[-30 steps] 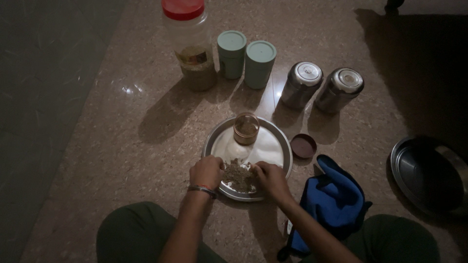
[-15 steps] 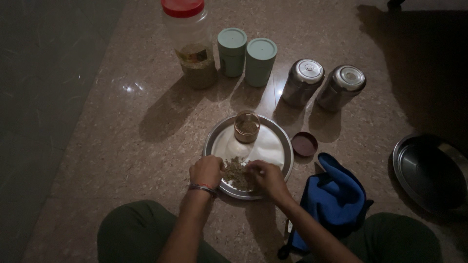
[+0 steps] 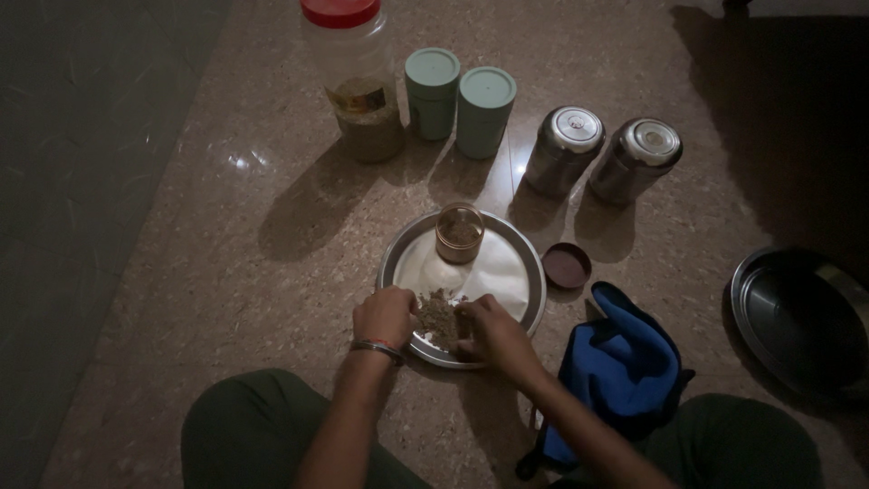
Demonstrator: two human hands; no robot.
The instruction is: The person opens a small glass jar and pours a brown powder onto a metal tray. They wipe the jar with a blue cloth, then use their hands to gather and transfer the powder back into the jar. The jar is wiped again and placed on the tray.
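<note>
Both hands, left hand (image 3: 385, 315) and right hand (image 3: 493, 330), curl loosely around the brownish heap (image 3: 439, 315) on the near side of the steel plate (image 3: 529, 263) on the floor, apparently sorting it, though dim light hides whether either grip pinches anything.

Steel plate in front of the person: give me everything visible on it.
The plate is round, shiny metal with a raised rim, lying flat on the speckled stone floor. A small open jar stands on its far side, and a brownish pile of grains lies on its near side. The left hand and right hand rest at the near rim, either side of the pile.
</note>
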